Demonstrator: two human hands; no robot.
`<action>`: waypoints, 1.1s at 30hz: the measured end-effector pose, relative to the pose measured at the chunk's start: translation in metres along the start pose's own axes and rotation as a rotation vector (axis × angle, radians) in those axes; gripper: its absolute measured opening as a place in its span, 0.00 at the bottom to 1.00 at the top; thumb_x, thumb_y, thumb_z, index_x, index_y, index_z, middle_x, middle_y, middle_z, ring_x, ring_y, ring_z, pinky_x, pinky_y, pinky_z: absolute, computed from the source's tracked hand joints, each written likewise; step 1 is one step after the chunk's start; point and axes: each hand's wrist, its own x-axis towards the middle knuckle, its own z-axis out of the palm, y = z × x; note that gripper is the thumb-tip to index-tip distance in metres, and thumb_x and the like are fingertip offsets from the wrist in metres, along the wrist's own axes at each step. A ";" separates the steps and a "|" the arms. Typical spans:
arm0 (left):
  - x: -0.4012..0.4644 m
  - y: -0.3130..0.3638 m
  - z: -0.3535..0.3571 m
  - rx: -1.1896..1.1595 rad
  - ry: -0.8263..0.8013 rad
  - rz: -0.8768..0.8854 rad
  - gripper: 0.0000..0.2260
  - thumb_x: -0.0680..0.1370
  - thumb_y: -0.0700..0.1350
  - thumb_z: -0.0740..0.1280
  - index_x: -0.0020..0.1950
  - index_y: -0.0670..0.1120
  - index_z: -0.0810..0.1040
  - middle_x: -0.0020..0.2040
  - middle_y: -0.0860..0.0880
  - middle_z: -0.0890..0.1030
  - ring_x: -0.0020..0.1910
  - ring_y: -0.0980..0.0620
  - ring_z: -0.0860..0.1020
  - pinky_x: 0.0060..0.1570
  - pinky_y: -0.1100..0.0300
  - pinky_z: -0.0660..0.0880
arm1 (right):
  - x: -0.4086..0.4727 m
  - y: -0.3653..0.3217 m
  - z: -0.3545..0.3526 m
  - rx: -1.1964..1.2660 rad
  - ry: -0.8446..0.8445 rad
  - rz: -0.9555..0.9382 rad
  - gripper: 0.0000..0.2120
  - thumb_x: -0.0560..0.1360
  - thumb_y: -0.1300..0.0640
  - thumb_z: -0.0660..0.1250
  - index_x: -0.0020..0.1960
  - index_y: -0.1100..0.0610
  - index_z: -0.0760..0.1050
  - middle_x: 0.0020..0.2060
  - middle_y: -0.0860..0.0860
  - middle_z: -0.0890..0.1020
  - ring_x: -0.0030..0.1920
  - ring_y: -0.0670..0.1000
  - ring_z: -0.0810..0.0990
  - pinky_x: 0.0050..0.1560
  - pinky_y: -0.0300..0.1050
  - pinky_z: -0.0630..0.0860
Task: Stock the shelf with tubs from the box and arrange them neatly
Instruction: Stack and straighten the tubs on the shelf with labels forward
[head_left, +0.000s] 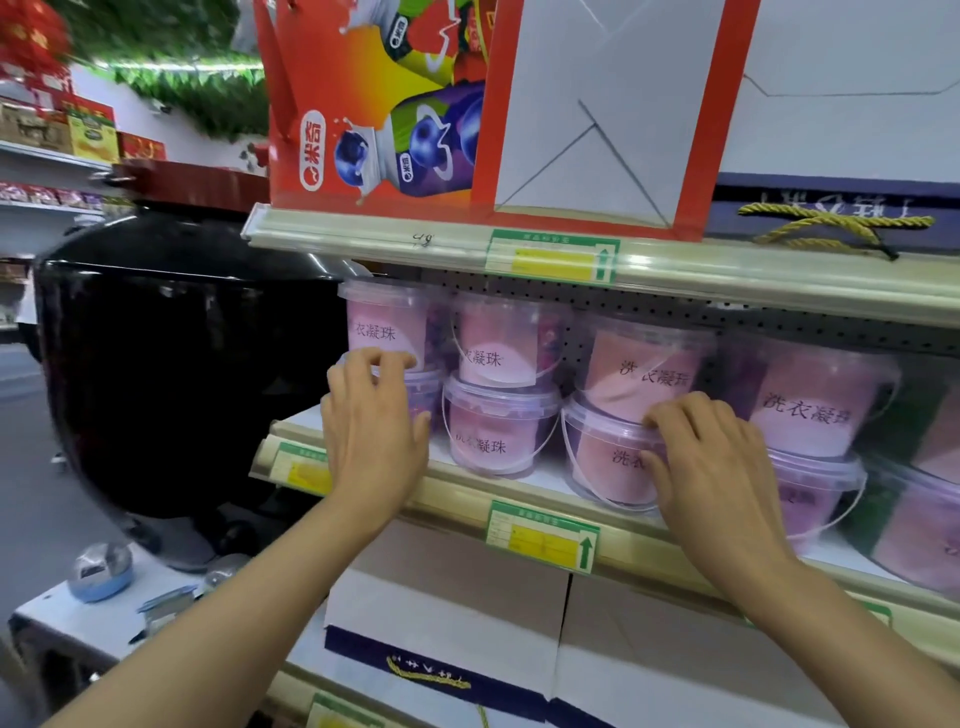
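Clear plastic tubs with pink labels stand two high along the middle shelf (519, 480). My left hand (371, 423) curls its fingers round the lower tub of the leftmost stack (423, 397), below the upper left tub (384, 322). My right hand (711, 462) grips the lid edge of the lower tub of the third stack (605, 452), under an upper tub (647, 364). Between my hands stands another stack, with a lower tub (498, 426). More tubs (810, 410) continue to the right. The box is not in view.
The upper shelf (441, 234) carries a red carton (374, 104) and hangs low over the tubs. White gift boxes (447, 597) fill the shelf below. A large black round object (182, 353) stands left of the shelf end, above a low white table (78, 613).
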 end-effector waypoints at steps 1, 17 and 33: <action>0.003 -0.005 0.000 0.023 -0.024 -0.015 0.22 0.68 0.41 0.74 0.60 0.45 0.74 0.59 0.42 0.70 0.55 0.40 0.69 0.47 0.50 0.66 | 0.001 0.000 0.001 -0.004 -0.002 0.003 0.16 0.60 0.66 0.77 0.44 0.61 0.75 0.38 0.56 0.75 0.37 0.58 0.73 0.36 0.49 0.68; 0.017 -0.023 0.006 0.034 0.007 0.016 0.12 0.68 0.35 0.73 0.49 0.44 0.78 0.50 0.42 0.73 0.45 0.40 0.72 0.38 0.54 0.63 | 0.000 0.008 0.000 0.005 -0.001 -0.003 0.17 0.59 0.67 0.77 0.43 0.62 0.74 0.38 0.57 0.75 0.36 0.59 0.73 0.36 0.49 0.68; 0.013 -0.011 0.002 0.043 0.051 0.032 0.16 0.67 0.36 0.73 0.53 0.44 0.77 0.54 0.40 0.73 0.48 0.39 0.72 0.41 0.52 0.65 | 0.000 0.006 0.000 0.032 -0.034 0.029 0.16 0.60 0.67 0.76 0.43 0.61 0.73 0.39 0.56 0.75 0.37 0.58 0.72 0.36 0.50 0.69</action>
